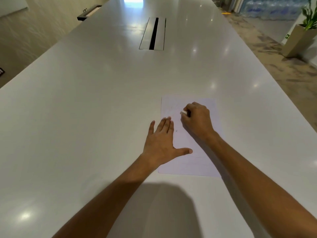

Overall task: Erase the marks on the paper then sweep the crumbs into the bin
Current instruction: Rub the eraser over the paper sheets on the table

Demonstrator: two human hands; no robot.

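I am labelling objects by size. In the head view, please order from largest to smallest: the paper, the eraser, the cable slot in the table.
1. paper
2. cable slot, though it lies farther away, so its true size is unsure
3. eraser, mostly hidden in the right hand

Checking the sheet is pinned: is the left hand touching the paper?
Touching. The head view shows the left hand flat, its fingers and thumb overlapping the paper's left edge.
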